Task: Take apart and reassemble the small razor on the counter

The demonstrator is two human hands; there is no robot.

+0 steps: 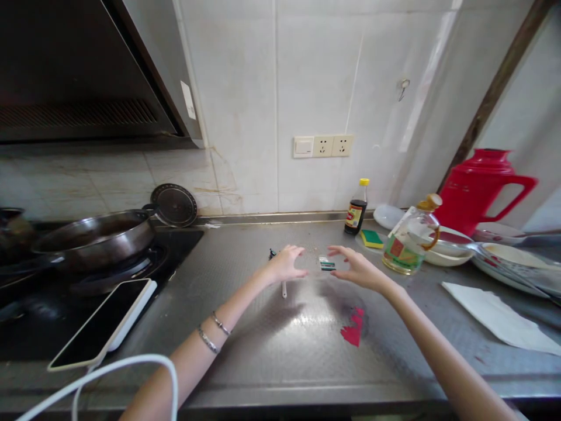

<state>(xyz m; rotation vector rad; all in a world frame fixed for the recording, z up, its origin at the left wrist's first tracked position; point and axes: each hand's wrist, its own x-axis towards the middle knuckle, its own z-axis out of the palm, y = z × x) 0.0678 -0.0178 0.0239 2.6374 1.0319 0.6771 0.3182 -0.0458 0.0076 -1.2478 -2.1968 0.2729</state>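
My left hand (287, 264) hovers over the middle of the metal counter, its fingers curved apart with nothing in them. Beneath it lies a slim item with a pale handle (284, 290) and a dark end; the hand hides its middle, so I cannot tell its kind. My right hand (356, 268) faces the left one, also empty, thumb and fingers spread. Between the two hands a small clear-and-green packet (326, 264) rests on the counter, close to my right fingertips. Nearer to me is a torn pink-red scrap (353, 328).
Left are a steel pan (99, 237) on the stove and a phone (103, 321) with a white cable (131, 358). Behind stand a soy sauce bottle (356, 211) and a sponge (371, 238). Right are an oil jug (407, 242), a red thermos (473, 190), bowls, and a white paper (499, 316).
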